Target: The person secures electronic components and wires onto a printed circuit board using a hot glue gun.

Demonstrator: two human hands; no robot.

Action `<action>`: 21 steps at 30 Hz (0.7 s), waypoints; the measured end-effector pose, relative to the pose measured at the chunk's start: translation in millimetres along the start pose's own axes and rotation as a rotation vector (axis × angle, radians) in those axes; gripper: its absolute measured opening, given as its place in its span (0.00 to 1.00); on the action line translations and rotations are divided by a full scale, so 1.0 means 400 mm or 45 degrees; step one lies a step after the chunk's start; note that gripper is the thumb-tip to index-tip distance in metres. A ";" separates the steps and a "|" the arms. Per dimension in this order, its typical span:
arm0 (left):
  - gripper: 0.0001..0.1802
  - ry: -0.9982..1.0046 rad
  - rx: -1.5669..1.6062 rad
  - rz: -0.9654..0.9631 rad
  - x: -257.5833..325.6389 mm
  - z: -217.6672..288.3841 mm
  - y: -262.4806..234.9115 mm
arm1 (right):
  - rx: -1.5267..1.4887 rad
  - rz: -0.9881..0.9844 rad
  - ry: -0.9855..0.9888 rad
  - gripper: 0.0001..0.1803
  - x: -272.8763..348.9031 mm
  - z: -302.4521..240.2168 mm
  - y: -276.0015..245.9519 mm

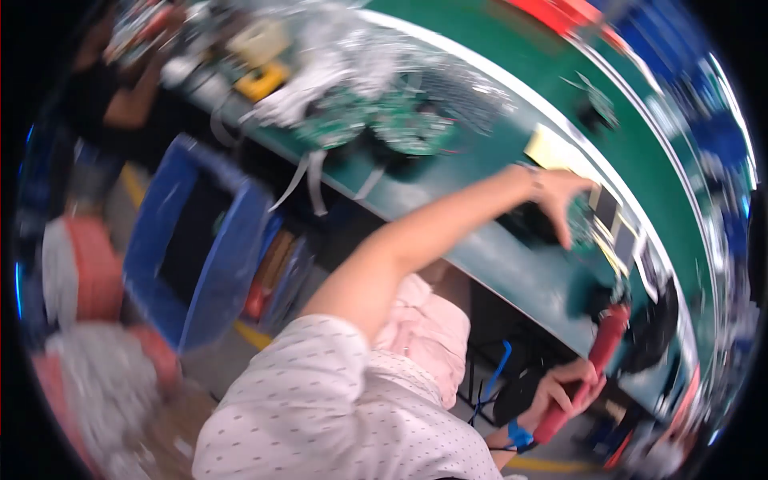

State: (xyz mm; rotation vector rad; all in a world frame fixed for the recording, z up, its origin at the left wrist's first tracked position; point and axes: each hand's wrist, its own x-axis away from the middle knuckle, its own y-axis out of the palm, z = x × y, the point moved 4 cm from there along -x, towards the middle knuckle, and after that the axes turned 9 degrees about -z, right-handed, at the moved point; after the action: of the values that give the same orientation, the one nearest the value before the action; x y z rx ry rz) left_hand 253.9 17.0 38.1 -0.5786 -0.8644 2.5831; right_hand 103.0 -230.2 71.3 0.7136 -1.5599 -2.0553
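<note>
My left hand [556, 200] reaches over the green bench top, thumb and fingers spread apart. Beside its fingertips is a small green part [586, 230], perhaps a circuit board, blurred; I cannot tell whether they touch. My right hand [566, 390] is wrapped around a long red electric screwdriver [606, 340], low at the bench's near edge. The tool's tip end points up toward the bench. A blue strap [520, 434] circles my right wrist. To the left on the bench lie round green circuit boards [412, 128] with dark undersides and white ribbon cables [316, 180].
A yellow pad [552, 148] lies beyond my left hand. Clear plastic bags [464, 88] and a yellow item [262, 81] are farther left on the bench. A blue crate [216, 272] stands left of me. Another person [120, 104] works at the far left. Motion blurs much of the picture.
</note>
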 end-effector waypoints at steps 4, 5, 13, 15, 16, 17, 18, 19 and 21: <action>0.66 -0.342 -0.256 -0.103 0.034 0.029 0.005 | 0.132 0.075 -0.031 0.09 0.024 -0.040 -0.018; 0.65 -0.439 -0.308 0.018 0.051 0.055 0.010 | 0.155 0.007 -0.006 0.09 0.027 -0.047 -0.026; 0.58 -0.600 -0.749 0.191 0.012 0.099 0.068 | 0.193 -0.031 0.072 0.13 0.025 -0.055 -0.024; 0.59 -0.449 -0.658 0.142 0.022 0.094 0.070 | 0.165 -0.091 0.090 0.13 0.030 -0.029 -0.017; 0.61 -0.336 -0.536 0.113 0.036 0.091 0.070 | 0.067 -0.003 -0.109 0.08 0.010 0.043 0.004; 0.65 -0.284 -0.478 0.061 0.053 0.100 0.066 | 0.040 -0.032 -0.122 0.08 0.009 0.047 0.009; 0.66 -0.236 -0.424 0.017 0.080 0.121 0.058 | 0.028 0.032 -0.141 0.08 0.020 0.033 0.005; 0.66 -0.215 -0.394 0.009 0.107 0.135 0.053 | 0.020 0.107 -0.143 0.09 0.025 0.026 0.001; 0.66 -0.199 -0.377 -0.004 0.158 0.168 0.038 | 0.072 0.118 -0.134 0.10 0.032 0.020 -0.004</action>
State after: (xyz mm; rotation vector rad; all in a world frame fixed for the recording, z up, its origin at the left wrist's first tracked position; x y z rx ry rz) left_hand 164.5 1.4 60.6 -0.4562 -1.3121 2.5404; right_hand 87.9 -232.0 69.7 0.5498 -1.6826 -2.0174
